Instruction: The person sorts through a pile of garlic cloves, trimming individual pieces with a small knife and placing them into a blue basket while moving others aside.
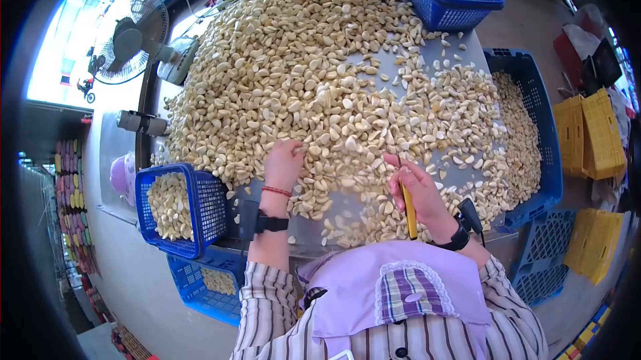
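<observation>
Head view: nearest us are our lilac apron point(340, 286), with its plaid patch point(414, 291), and our striped sleeves, reaching forward to the metal table point(344, 205). Our right hand point(424, 201) is closed around a yellow-handled tool point(409, 216), whose handle slants out below the palm towards the apron; its thin, dark end rises by the thumb and fingertips, over the near part of the pale cloves point(287, 73). Our left hand point(285, 161) lies well apart from it, at the cloves, with its fingers bent; we cannot tell whether they pinch one. A red bracelet point(276, 191) and a dark strap circle that wrist, and another dark strap circles the right one.

At the near left edge of the table is a blue basket point(212, 206) of cloves, and lower down a blue crate point(190, 290) holds more. To the right, a large blue crate point(549, 139) beside the table also holds cloves. Beyond our hands the cloves spread thickly over the tabletop, with bare metal showing in patches. Farther off, a fan point(129, 39) faces the left side, and another blue basket point(431, 3) sits at the far right edge.
</observation>
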`<state>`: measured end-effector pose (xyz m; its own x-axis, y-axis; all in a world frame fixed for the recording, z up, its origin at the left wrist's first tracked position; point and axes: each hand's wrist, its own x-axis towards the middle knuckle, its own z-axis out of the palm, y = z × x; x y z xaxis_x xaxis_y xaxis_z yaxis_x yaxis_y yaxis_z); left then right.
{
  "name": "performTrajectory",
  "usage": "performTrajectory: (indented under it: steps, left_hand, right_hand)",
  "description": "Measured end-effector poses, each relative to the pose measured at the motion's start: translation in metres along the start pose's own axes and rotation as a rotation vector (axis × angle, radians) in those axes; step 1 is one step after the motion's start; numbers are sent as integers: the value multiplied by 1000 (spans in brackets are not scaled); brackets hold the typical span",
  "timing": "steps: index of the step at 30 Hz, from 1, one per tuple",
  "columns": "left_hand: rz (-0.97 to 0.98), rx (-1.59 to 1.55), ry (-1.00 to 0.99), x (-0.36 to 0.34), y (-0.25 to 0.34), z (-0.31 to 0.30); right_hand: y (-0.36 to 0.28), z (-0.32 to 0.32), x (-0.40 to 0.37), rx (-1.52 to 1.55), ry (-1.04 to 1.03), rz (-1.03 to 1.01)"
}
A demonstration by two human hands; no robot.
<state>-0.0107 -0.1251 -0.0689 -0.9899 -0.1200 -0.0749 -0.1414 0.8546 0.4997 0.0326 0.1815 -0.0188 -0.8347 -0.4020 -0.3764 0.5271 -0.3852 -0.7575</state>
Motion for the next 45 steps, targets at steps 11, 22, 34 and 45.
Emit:
performTrajectory:
  steps: [11,22,34,45]
  left_hand:
    - [-225,-1307,-47,-40,-24,-47]
    - [-372,-911,-133,-48,14,-12]
    - [-389,-1589,-276,-92,89,-19]
    - [-336,-1010,-372,-100,120,-31]
  right_hand:
    - [9,-2,-1,-154,63,31]
    - [-3,3,-6,-125,1,48]
    - [9,15,-11,-475,-158,-173]
    - [-7,14,-12,-730,-366,-85]
